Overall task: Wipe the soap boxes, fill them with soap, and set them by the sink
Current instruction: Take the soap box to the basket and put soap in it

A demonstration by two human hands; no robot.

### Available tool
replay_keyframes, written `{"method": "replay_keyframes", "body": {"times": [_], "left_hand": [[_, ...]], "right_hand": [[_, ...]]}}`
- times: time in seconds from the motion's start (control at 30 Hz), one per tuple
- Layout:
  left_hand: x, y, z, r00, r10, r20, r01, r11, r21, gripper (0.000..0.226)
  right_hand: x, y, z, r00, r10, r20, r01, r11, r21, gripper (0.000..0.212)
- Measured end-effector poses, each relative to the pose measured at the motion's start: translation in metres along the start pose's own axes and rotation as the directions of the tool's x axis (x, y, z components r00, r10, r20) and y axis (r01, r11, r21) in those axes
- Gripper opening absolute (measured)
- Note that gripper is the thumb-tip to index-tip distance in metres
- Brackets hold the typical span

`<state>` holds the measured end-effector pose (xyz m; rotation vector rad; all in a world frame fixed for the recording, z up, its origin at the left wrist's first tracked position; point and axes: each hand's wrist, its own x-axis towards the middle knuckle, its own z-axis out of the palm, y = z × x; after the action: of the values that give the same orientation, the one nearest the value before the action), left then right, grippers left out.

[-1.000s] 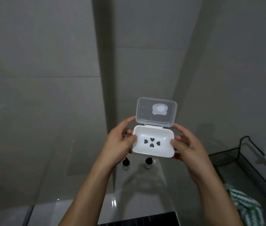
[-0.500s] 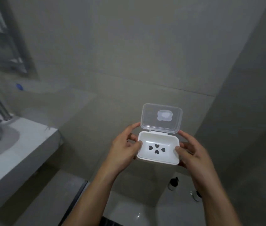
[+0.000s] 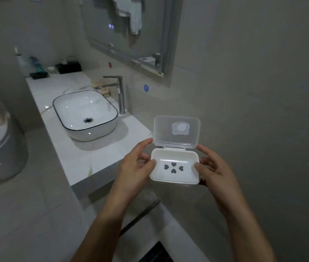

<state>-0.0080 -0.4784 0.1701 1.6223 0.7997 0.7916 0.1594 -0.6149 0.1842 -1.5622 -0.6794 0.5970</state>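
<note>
Two hands hold one white soap box (image 3: 175, 168) in mid-air, in front of a grey tiled wall and just right of the marble counter (image 3: 78, 157). The left hand (image 3: 134, 168) grips the box's left end, thumb curled over the rim and fingers behind it; the right hand (image 3: 213, 170) grips the right end the same way, thumb on the rim. The clear hinged lid (image 3: 177, 132) stands open and upright above the back edge. Inside, the tray shows four dark heart-shaped holes (image 3: 173, 167) and no soap. To the left, on the counter, sits a white basin (image 3: 64, 107) with a thin dark rim — a chrome faucet (image 3: 120, 91) rises beside it, its spout reaching over the bowl. Bottles and small containers (image 3: 42, 66) cluster at the counter's far end, too blurred to identify. A mirror (image 3: 129, 31) hangs above.
</note>
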Motion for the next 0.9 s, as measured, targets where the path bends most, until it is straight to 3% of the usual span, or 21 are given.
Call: {"method": "replay_keyframes", "body": {"times": [0.3, 0.67, 0.9], "left_hand": [[0.002, -0.029, -0.101, 0.928, -0.098, -0.360, 0.112, 0.994, 0.018, 0.050], [0.043, -0.043, -0.176, 0.746, -0.141, -0.651, 0.243, 0.968, 0.068, 0.055], [0.051, -0.053, -0.213, 0.636, -0.158, -0.756, 0.316, 0.946, 0.068, 0.057]], "right_hand": [[0.067, 0.008, 0.126, 0.931, -0.021, 0.364, 0.030, 0.999, -0.020, 0.049], [0.159, -0.004, 0.254, 0.697, 0.005, 0.717, 0.017, 1.000, -0.024, 0.048], [0.183, -0.004, 0.321, 0.568, 0.026, 0.823, 0.016, 0.999, -0.042, 0.050]]}}
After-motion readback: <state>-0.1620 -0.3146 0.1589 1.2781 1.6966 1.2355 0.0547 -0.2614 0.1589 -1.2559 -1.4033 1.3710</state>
